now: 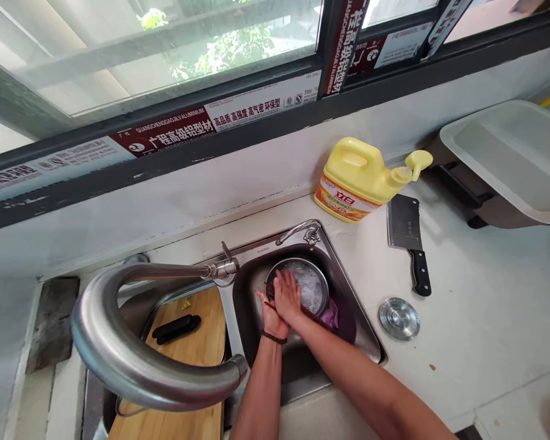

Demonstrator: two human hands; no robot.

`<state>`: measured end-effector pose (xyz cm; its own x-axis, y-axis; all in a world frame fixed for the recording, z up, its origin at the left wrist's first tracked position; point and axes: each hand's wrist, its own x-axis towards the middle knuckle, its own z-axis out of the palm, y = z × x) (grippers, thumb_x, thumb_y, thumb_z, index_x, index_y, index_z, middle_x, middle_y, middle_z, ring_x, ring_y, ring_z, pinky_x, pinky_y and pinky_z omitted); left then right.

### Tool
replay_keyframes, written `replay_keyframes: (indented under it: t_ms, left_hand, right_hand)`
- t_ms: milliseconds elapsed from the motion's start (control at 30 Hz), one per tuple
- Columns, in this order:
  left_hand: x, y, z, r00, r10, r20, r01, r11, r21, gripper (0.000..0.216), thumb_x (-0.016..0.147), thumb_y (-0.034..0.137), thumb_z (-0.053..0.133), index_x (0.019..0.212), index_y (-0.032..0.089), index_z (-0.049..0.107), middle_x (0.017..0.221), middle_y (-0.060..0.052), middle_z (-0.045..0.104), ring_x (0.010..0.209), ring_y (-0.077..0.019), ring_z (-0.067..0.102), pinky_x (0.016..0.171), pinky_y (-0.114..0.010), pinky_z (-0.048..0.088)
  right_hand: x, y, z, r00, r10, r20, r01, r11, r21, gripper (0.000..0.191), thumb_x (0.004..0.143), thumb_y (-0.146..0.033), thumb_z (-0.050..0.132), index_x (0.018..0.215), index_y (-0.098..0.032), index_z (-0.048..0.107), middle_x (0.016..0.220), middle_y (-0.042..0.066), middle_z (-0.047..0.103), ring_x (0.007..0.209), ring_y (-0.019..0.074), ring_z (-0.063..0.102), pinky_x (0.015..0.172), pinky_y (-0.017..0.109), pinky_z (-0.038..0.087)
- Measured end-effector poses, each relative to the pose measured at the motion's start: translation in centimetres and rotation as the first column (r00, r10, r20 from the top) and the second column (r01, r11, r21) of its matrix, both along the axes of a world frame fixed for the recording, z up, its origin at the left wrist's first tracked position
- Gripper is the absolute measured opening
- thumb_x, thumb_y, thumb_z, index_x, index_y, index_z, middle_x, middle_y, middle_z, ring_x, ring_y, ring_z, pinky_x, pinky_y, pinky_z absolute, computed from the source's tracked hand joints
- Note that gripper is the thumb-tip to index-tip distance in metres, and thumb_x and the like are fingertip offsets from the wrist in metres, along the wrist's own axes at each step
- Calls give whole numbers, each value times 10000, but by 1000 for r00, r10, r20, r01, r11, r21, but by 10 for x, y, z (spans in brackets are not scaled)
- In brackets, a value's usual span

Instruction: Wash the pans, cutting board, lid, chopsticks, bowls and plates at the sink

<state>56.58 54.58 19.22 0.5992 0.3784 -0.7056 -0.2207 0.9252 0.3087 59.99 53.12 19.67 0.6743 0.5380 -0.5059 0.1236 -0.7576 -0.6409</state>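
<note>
Both my hands are down in the small right basin of the steel sink. My right hand lies flat with its fingers stretched over the rim of a round metal bowl. My left hand, with a dark band at the wrist, sits under and against the right one; its fingers are mostly hidden. A purple thing lies beside the bowl. I cannot see anything held in either hand.
A big curved steel faucet arches over a wooden cutting board on the left basin. On the counter stand a yellow detergent jug, a cleaver, a metal drain lid and a white tub.
</note>
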Motion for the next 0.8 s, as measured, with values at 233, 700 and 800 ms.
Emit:
replay_keyframes:
  t_ms: [233, 700, 800]
  left_hand:
    - [-20, 13, -6, 991, 123, -57, -124, 992, -11, 824, 739, 912, 490, 1094, 215, 750, 1171, -166, 738, 1269, -360, 618, 1045, -520, 503]
    - [-35, 48, 36, 899, 433, -64, -290, 699, 653, 380, 808, 533, 777, 1012, 229, 676, 1137, -96, 773, 1143, -248, 704, 1159, -479, 401]
    - [-32, 34, 25, 867, 491, -81, -334, 694, 638, 360, 751, 480, 841, 976, 251, 678, 1168, -58, 770, 1165, -248, 695, 1169, -484, 389]
  right_hand:
    - [79, -1, -7, 986, 92, -141, -84, 995, 59, 587, 1082, -409, 209, 1320, -196, 701, 1202, 112, 747, 1141, 236, 671, 1026, 375, 485]
    - [88, -41, -22, 994, 52, -92, -44, 996, 82, 387, 919, -277, 512, 1188, -140, 754, 1159, 137, 764, 1147, 291, 685, 1023, 431, 515]
    - [67, -41, -10, 995, 89, -52, -68, 945, 320, 436, 885, -226, 491, 1246, -188, 733, 1279, 101, 728, 1231, 257, 647, 1094, 415, 472]
